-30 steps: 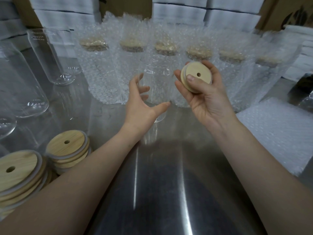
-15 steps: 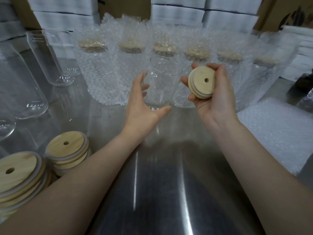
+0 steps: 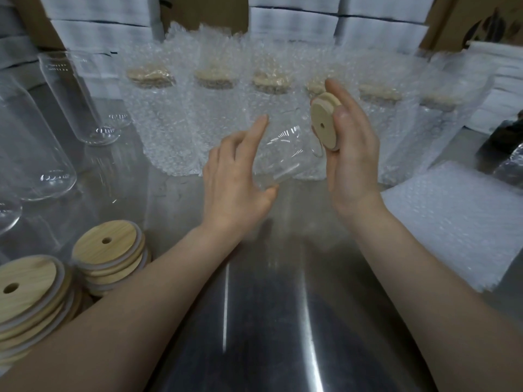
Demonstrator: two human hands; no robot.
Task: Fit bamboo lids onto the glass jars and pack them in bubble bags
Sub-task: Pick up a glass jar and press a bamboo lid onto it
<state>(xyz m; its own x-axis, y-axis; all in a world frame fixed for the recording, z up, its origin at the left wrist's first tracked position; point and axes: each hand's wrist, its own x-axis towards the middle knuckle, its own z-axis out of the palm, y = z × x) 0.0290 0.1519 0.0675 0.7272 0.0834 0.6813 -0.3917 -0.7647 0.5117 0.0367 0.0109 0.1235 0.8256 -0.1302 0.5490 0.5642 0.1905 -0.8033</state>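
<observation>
Gripping lid (image 3: pixel 325 123), right hand (image 3: pixel 353 154) faces jar (image 3: pixel 283 154) in left hand (image 3: pixel 232 182).

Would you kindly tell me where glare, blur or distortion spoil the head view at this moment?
Head view: glare streaks run down the table; the glass jar in the left hand is motion-blurred, its outline faint; the wide lens bows the empty jars at the left edge; the lid in the right hand is sharp.

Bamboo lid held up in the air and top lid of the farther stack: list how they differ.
The held bamboo lid stands on edge; the top stacked lid lies flat, face up. The held bamboo lid is alone; the top stacked lid rests on other lids. Both are round with a small hole.
</observation>
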